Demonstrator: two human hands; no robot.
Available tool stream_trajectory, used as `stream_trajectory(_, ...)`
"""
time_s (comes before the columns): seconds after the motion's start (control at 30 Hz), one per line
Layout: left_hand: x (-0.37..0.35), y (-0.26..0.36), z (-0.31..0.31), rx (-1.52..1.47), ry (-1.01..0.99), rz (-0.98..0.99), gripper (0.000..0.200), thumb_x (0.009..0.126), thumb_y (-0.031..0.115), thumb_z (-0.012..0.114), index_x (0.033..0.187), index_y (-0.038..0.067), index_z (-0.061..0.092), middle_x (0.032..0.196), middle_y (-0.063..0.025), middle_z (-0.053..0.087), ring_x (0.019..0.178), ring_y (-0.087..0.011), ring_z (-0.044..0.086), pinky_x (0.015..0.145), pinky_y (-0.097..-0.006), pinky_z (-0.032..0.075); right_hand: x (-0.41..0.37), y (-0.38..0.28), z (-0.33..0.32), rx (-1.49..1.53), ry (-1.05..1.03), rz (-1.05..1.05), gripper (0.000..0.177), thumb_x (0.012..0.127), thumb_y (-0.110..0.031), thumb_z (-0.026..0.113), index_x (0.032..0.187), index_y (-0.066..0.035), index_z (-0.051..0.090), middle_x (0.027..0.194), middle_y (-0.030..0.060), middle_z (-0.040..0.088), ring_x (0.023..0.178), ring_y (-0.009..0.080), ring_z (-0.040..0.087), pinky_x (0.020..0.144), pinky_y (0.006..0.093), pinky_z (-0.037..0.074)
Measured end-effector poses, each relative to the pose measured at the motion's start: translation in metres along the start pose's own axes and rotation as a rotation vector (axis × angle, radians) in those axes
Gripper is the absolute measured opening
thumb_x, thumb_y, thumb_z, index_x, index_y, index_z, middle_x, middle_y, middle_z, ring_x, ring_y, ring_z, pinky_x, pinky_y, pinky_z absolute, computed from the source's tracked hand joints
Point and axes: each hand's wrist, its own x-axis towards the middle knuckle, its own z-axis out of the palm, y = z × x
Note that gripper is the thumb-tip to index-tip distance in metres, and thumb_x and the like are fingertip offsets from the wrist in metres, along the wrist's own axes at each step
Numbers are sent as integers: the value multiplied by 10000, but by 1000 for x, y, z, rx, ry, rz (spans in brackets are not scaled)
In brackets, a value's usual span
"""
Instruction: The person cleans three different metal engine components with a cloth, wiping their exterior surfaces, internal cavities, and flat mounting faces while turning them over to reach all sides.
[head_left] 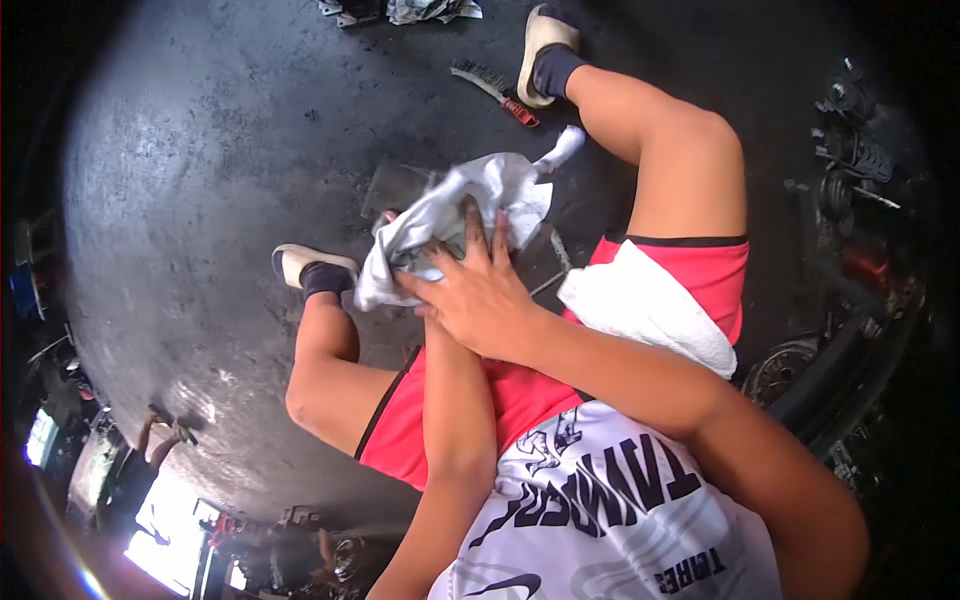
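Observation:
A crumpled grey-white cloth [505, 185], smeared by motion, is bunched up between my hands above my lap. My right hand [480, 290] lies across it from above, fingers spread and pressed on the fabric, with dark grime on the fingertips. Beneath, my left hand [391, 216] is mostly covered by the cloth; a fingertip shows at its far left edge, and the hand appears to grip the cloth from below. A second white cloth [645, 305] is draped over my right thigh, near my right forearm.
On the dark floor [210, 190] lies a wire brush [500, 95] with a red handle, near my right shoe. Metal parts, including a coil spring [865, 155], lie at the right. A wheel-like part [780, 370] sits beside my right hip. Another person [130, 470] is at the lower left.

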Motion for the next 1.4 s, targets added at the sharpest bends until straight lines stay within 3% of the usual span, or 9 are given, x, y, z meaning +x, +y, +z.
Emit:
stream_trajectory(0.23, -13, -7, -12, -232, -44, -31, 779, 816, 680, 347, 1304, 75, 375, 1254, -121, 490, 1124, -284, 501, 956, -437, 409, 32, 14, 12, -275, 191, 29, 456, 819, -362, 552, 1261, -282, 470, 1225, 209, 418, 1196, 481, 260, 867, 594, 320)
stream_trajectory(0.6, -16, 13, -9, -349, 61, 139, 767, 802, 685, 377, 1304, 105, 385, 1282, -109, 462, 1136, -287, 479, 987, -417, 371, 40, 6, 7, -245, 279, -213, 528, 735, -287, 628, 1091, 82, 506, 825, 147, 597, 804, 299, 579, 757, 427, 413)
stream_trajectory(0.73, -22, 24, -13, -228, 82, 266, 753, 809, 658, 424, 1268, 62, 394, 1225, -99, 492, 1089, -267, 510, 957, -416, 401, 68, -21, -23, -205, -388, 127, 332, 737, -249, 582, 929, 21, 563, 900, 151, 609, 909, 322, 574, 750, 469, 447)
stream_trajectory(1.0, -19, 27, -20, -374, 19, 219, 663, 866, 612, 344, 1207, 57, 470, 1122, -113, 565, 1007, -257, 558, 892, -390, 449, 58, 2, -1, -141, 128, -666, 101, 665, -57, 573, 764, -39, 574, 822, 94, 567, 885, 277, 573, 734, 336, 487)
stream_trajectory(1.07, -10, 3, -39, 242, 81, 415, 718, 843, 656, 336, 1201, 49, 476, 1115, -120, 565, 1003, -261, 555, 885, -385, 451, 59, 8, -6, -50, 123, -873, 105, 678, -72, 557, 776, -50, 588, 773, 86, 592, 753, 280, 585, 712, 340, 489)
stream_trajectory(1.13, 1, 11, -52, -663, -654, 42, 684, 819, 680, 362, 1081, 66, 510, 1069, -97, 572, 967, -233, 561, 884, -407, 439, 49, 8, -15, 318, 39, -610, 136, 678, -44, 547, 810, -32, 581, 799, 109, 610, 796, 326, 595, 741, 368, 479)
stream_trajectory(1.2, -26, 34, 3, -329, 114, 252, 770, 803, 689, 385, 1238, 56, 442, 1165, -115, 548, 1032, -267, 560, 908, -431, 446, 50, 17, -39, 559, 176, -200, 210, 755, -28, 502, 953, -22, 570, 856, 143, 616, 822, 281, 620, 777, 366, 464)
stream_trajectory(1.3, -29, 40, 9, -285, 73, 255, 738, 810, 669, 404, 1237, 68, 447, 1157, -100, 555, 1016, -250, 566, 898, -412, 456, 72, 42, -80, 1011, 222, 258, 576, 866, -186, 541, 1335, -215, 208, 932, 74, 557, 610, 104, 538, 396, 222, 407)
stream_trajectory(1.4, -25, 38, 9, -230, 15, 219, 741, 803, 672, 417, 1233, 69, 452, 1153, -97, 560, 994, -248, 574, 875, -394, 467, 96, 65, -123, 1116, 107, 154, 399, 872, -322, 532, 1220, -134, 474, 989, 35, 565, 749, 124, 567, 567, 249, 475)
